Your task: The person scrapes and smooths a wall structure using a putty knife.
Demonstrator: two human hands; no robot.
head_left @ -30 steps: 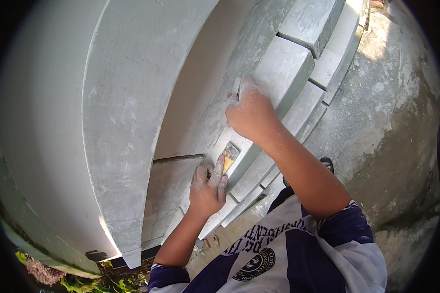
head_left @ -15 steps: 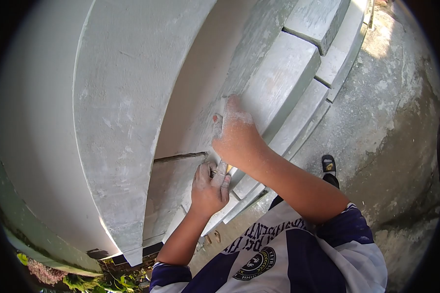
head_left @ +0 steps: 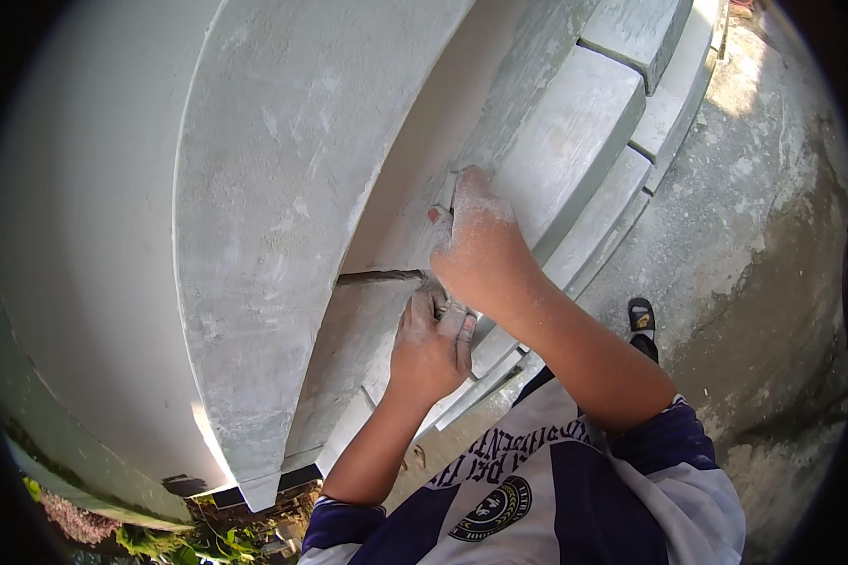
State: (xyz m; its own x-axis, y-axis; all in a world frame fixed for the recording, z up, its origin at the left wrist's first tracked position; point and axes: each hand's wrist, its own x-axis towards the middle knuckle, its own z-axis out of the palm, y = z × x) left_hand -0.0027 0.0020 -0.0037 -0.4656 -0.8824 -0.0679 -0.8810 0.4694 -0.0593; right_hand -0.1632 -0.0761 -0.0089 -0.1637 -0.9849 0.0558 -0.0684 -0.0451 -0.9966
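My right hand (head_left: 481,240), coated in white dust, is closed against the recessed grey face of the plastered wall. A thin pale edge shows by its fingertips; I cannot tell what it belongs to. Just below, my left hand (head_left: 432,341) has its dusty fingers curled in, close under the right wrist and beside a dark groove (head_left: 379,277) in the wall. Most of what lies within its fingers is hidden. Right of my hands runs a long pale block (head_left: 575,141) with bevelled edges.
A wide curved plaster band (head_left: 283,188) projects on the left. Further blocks (head_left: 636,38) step down toward the stained concrete ground (head_left: 716,282). My sandalled foot (head_left: 642,318) stands there. Green plants (head_left: 226,541) grow at the lower left.
The wall and both hands have shifted right and slightly up in view. The hands keep nearly the same place against the wall; an orange-yellow bit by the left fingers no longer shows.
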